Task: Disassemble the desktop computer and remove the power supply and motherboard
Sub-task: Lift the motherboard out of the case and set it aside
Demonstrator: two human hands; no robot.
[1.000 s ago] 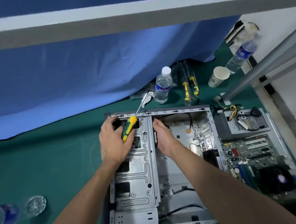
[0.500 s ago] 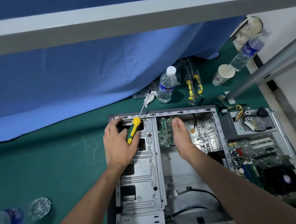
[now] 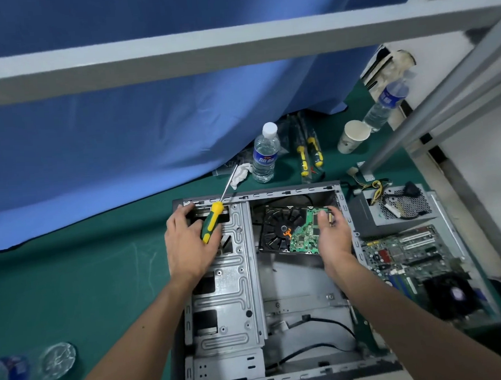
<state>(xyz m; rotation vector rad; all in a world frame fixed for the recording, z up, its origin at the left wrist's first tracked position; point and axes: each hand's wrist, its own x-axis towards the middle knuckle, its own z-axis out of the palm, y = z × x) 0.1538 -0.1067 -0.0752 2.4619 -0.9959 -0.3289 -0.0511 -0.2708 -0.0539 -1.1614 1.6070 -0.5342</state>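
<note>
The open grey computer case [image 3: 250, 293] lies flat on the green table. My left hand [image 3: 187, 241] rests on the case's drive cage near its top left corner and grips a yellow and green screwdriver [image 3: 213, 223], its shaft pointing up and away. My right hand [image 3: 332, 237] holds a black hard drive [image 3: 287, 228] by its right edge, circuit board side up, inside the case's open bay. The grey power supply [image 3: 393, 209] and the green motherboard [image 3: 411, 255] lie outside the case on its right.
A water bottle [image 3: 264, 156], two more yellow-handled screwdrivers [image 3: 309, 153], a paper cup [image 3: 352, 136] and another bottle [image 3: 385, 103] stand behind the case. A blue cloth hangs at the back. A lying bottle [image 3: 27, 368] is at the lower left. Black cables [image 3: 312, 334] run through the case.
My right hand has drawn the hard drive out of the cage and moved it to the right, so its whole underside shows. My left hand stays on the cage with the screwdriver.
</note>
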